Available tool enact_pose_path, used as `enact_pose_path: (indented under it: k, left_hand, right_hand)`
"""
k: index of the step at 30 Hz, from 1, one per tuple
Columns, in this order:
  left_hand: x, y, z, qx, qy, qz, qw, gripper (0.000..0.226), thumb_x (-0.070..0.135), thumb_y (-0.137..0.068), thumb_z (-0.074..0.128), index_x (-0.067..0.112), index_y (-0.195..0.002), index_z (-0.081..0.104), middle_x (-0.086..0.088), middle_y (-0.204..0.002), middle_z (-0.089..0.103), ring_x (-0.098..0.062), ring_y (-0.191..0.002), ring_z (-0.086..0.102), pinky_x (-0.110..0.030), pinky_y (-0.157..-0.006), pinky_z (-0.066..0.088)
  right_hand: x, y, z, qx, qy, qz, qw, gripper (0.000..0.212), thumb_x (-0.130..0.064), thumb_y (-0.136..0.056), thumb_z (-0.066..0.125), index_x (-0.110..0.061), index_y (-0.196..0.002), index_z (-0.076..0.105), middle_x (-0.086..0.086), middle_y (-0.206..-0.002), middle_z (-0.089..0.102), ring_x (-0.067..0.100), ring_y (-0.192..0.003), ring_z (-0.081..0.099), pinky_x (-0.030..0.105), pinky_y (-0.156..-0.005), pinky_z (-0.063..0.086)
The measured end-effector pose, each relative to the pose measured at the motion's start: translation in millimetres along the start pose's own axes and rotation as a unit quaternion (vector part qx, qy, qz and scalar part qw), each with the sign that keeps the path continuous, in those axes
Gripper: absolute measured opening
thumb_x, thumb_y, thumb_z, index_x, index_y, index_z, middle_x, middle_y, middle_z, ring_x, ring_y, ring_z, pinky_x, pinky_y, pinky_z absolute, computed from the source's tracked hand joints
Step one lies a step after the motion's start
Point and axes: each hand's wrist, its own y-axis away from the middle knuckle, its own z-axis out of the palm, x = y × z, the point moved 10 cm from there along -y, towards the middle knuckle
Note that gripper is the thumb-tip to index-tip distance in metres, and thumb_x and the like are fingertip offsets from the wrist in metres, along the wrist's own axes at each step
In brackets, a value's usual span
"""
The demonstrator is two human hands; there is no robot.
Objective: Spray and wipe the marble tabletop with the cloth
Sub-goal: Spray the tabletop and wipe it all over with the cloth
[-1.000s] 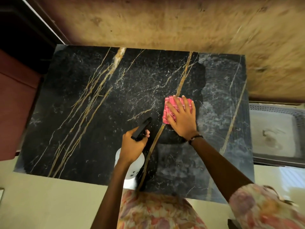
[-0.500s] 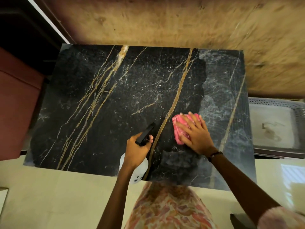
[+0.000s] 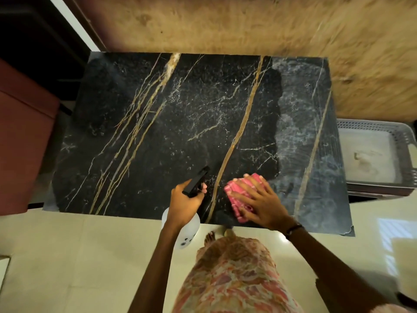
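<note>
The black marble tabletop [image 3: 158, 123] with gold veins fills the middle of the view. My right hand [image 3: 264, 206] lies flat on a pink cloth [image 3: 239, 188], pressing it onto the marble close to the near edge, right of a gold vein. My left hand [image 3: 185, 204] grips a white spray bottle [image 3: 187, 231] with a black nozzle [image 3: 196, 181] that points away over the table. The bottle's body hangs just off the near edge. The right strip of the marble looks hazy and streaked.
A brown wooden wall [image 3: 248, 23] backs the table. A red-brown cabinet [image 3: 20, 141] stands at the left. A grey perforated basket [image 3: 374, 154] sits to the right of the table. Pale floor tiles [image 3: 79, 267] lie below the near edge.
My right hand has dragged the pink cloth from the table's middle toward the near edge. My left hand has kept hold of the bottle in about the same place.
</note>
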Motion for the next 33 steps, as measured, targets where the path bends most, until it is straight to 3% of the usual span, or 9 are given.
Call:
enact_pose_path:
  k: [4, 8, 13, 15, 19, 23, 26, 29, 33]
  left_hand:
    - [-9.3, 13.1, -12.0, 0.006, 0.005, -0.008, 1.0, 0.023, 0.004, -0.081, 0.064, 0.026, -0.077, 0.069, -0.003, -0.082, 0.072, -0.002, -0.078, 0.067, -0.003, -0.062, 0.046]
    - [-13.7, 24.0, -16.8, 0.011, -0.004, -0.002, 1.0, 0.016, 0.006, -0.082, 0.064, 0.021, -0.081, 0.069, -0.01, -0.085, 0.071, -0.013, -0.079, 0.066, -0.012, -0.063, 0.049]
    - [-20.8, 36.4, -21.5, 0.018, -0.03, 0.003, 0.999, 0.015, 0.005, -0.083, 0.063, 0.017, -0.075, 0.067, -0.001, -0.065, 0.066, -0.006, -0.057, 0.058, -0.019, -0.054, 0.047]
    - [-23.2, 40.0, -23.1, 0.021, -0.036, 0.003, 0.999, 0.022, 0.003, -0.083, 0.062, 0.021, -0.069, 0.064, 0.008, -0.053, 0.06, -0.002, -0.047, 0.055, -0.012, -0.046, 0.043]
    - [-26.1, 49.1, -26.0, 0.026, -0.021, 0.003, 0.999, 0.012, 0.005, -0.083, 0.064, 0.016, -0.084, 0.07, 0.003, -0.067, 0.063, 0.001, -0.048, 0.055, -0.011, -0.048, 0.043]
    - [-29.3, 58.3, -34.7, 0.032, 0.001, -0.002, 0.999, 0.017, 0.004, -0.085, 0.062, 0.02, -0.082, 0.069, 0.003, -0.072, 0.064, -0.014, -0.057, 0.056, -0.039, -0.068, 0.051]
    - [-29.7, 65.1, -36.1, 0.038, -0.005, 0.0, 0.999, 0.011, 0.006, -0.085, 0.062, 0.015, -0.088, 0.068, 0.002, -0.073, 0.064, -0.019, -0.059, 0.056, -0.057, -0.085, 0.049]
    - [-27.5, 68.8, -35.6, 0.041, -0.017, 0.012, 0.999, 0.01, 0.004, -0.085, 0.061, 0.011, -0.088, 0.068, -0.001, -0.074, 0.065, -0.042, -0.072, 0.059, -0.054, -0.08, 0.051]
    - [-29.8, 72.1, -29.0, 0.032, -0.025, 0.014, 0.999, 0.007, 0.008, -0.084, 0.063, 0.011, -0.087, 0.069, -0.001, -0.066, 0.061, -0.009, -0.05, 0.049, -0.028, -0.057, 0.042]
  right_hand:
    - [42.7, -8.4, -17.3, -0.003, 0.005, 0.105, 0.994, 0.055, -0.052, -0.094, 0.031, -0.03, -0.144, 0.037, 0.009, -0.153, 0.038, 0.033, -0.145, 0.023, 0.055, -0.118, 0.013]
    - [29.8, -51.0, -19.4, 0.008, -0.021, 0.216, 0.976, 0.059, -0.055, -0.095, 0.023, -0.032, -0.15, 0.026, 0.005, -0.16, 0.018, 0.034, -0.149, 0.011, 0.06, -0.118, 0.005]
    - [-73.0, -68.2, 6.3, -0.003, -0.017, 0.081, 0.997, 0.059, -0.049, -0.096, 0.03, -0.028, -0.151, 0.024, 0.008, -0.16, 0.018, 0.035, -0.148, 0.012, 0.064, -0.117, 0.012]
    - [-98.8, -42.7, 16.6, -0.012, -0.009, 0.018, 1.0, 0.059, -0.053, -0.097, 0.028, -0.029, -0.151, 0.024, 0.005, -0.16, 0.019, 0.032, -0.148, 0.013, 0.061, -0.118, 0.011]
    - [-63.5, 25.1, 19.3, -0.005, -0.018, 0.015, 1.0, 0.054, -0.056, -0.098, 0.026, -0.034, -0.148, 0.029, 0.004, -0.157, 0.03, 0.03, -0.147, 0.019, 0.058, -0.118, 0.013]
    - [3.2, 35.7, 0.7, -0.001, -0.014, 0.13, 0.991, 0.053, -0.052, -0.096, 0.028, -0.031, -0.144, 0.028, 0.008, -0.154, 0.033, 0.035, -0.144, 0.026, 0.058, -0.117, 0.014]
    - [11.1, 3.0, -9.0, 0.015, -0.013, 0.212, 0.977, 0.057, -0.053, -0.096, 0.027, -0.032, -0.148, 0.023, 0.007, -0.159, 0.023, 0.036, -0.147, 0.017, 0.059, -0.118, 0.008]
    - [-25.6, -30.0, -0.8, 0.013, -0.012, 0.191, 0.981, 0.058, -0.052, -0.097, 0.032, -0.03, -0.15, 0.025, 0.008, -0.16, 0.021, 0.037, -0.147, 0.015, 0.063, -0.117, 0.01]
    - [-78.8, -16.6, 17.2, -0.001, 0.001, 0.071, 0.997, 0.057, -0.053, -0.098, 0.029, -0.03, -0.149, 0.027, 0.007, -0.158, 0.026, 0.035, -0.147, 0.018, 0.06, -0.118, 0.014]
